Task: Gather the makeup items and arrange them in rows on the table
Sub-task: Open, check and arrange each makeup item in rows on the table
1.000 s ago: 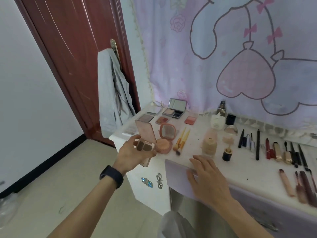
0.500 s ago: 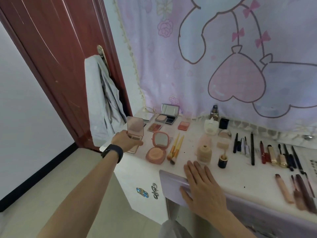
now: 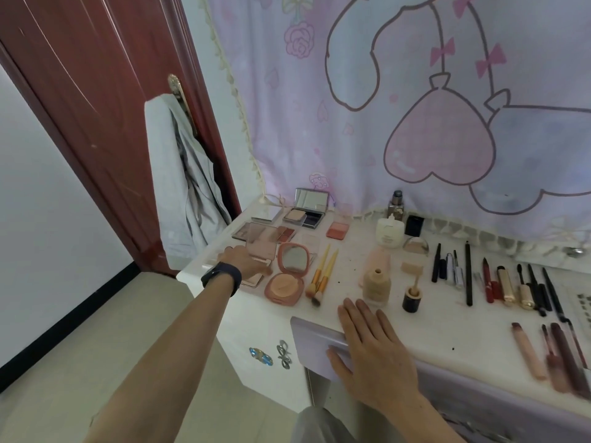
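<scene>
**Desk:** What is the left hand doing?

**Me:** I am seeing the left hand [image 3: 246, 262] lying over the pink rectangular palette with the clear raised lid [image 3: 260, 249], at the far left of the white table [image 3: 431, 327]. The fingers are blurring, so I cannot tell whether they are clasping the palette or only resting on it. A black wristband [image 3: 222, 278] is circling that wrist.

**Desk:** And the other one?

**Me:** The right hand [image 3: 367, 343] is lying flat on the table's near edge, palm down, fingers straight, holding nothing. Its thumb is hanging over the lilac drawer front [image 3: 313, 340].

**Desk:** What is lying around the palette?

**Me:** Just right of it, a round peach powder compact with its mirror lid open [image 3: 284, 278] is sitting. Two yellow-handled brushes [image 3: 323, 271] are lying side by side next to that. Further right, a beige glass foundation bottle [image 3: 377, 286] is standing just beyond the right fingertips. A row of dark pencils and lipsticks [image 3: 499, 282] is running along the right side. Flat eyeshadow palettes [image 3: 256, 231] are lying behind the pink one.
</scene>
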`<state>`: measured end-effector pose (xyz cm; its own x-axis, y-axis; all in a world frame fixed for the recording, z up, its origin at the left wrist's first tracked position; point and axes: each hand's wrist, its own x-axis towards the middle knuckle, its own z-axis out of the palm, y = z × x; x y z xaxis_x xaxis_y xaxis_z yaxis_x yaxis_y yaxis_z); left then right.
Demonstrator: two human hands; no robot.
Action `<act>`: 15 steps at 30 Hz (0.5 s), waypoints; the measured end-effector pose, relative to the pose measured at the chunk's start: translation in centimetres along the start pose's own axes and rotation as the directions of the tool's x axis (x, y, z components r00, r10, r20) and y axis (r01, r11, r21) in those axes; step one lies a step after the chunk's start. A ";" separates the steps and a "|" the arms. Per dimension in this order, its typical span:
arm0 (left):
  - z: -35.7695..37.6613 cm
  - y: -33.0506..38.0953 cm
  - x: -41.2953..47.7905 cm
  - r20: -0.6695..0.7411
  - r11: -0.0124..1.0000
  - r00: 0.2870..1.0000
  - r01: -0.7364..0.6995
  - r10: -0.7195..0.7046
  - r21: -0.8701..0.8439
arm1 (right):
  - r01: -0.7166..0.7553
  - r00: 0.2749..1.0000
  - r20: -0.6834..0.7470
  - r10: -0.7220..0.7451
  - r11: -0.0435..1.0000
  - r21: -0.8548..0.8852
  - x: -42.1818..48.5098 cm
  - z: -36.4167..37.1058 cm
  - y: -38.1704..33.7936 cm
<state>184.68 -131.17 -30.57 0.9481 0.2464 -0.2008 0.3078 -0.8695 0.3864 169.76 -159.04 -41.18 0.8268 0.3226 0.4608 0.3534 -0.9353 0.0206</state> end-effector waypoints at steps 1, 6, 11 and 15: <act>0.0 0.0 0.0 -0.003 1.000 1.000 0.001 -0.001 -0.001 | -0.001 1.000 -0.001 0.001 1.000 -0.001 0.0 0.0 0.0; 0.4 -0.2 -0.7 -0.045 0.999 0.998 -0.038 0.037 -0.021 | -0.011 1.000 0.001 0.011 1.000 0.001 -0.1 -0.1 0.0; 1.0 -1.0 -1.3 -0.096 0.988 0.988 -0.128 0.120 -0.082 | -0.015 1.000 -0.002 0.015 1.000 0.003 -0.1 -0.3 -0.1; 1.5 -1.9 -1.6 -0.132 0.979 0.985 -0.135 0.115 -0.151 | -0.021 1.000 -0.005 0.021 1.000 0.007 -0.1 -0.3 -0.1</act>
<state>182.48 -130.53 -32.39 0.9795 0.1986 -0.0345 0.1853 -0.8198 0.5419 169.50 -159.00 -40.92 0.8316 0.3024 0.4659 0.3394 -0.9406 0.0047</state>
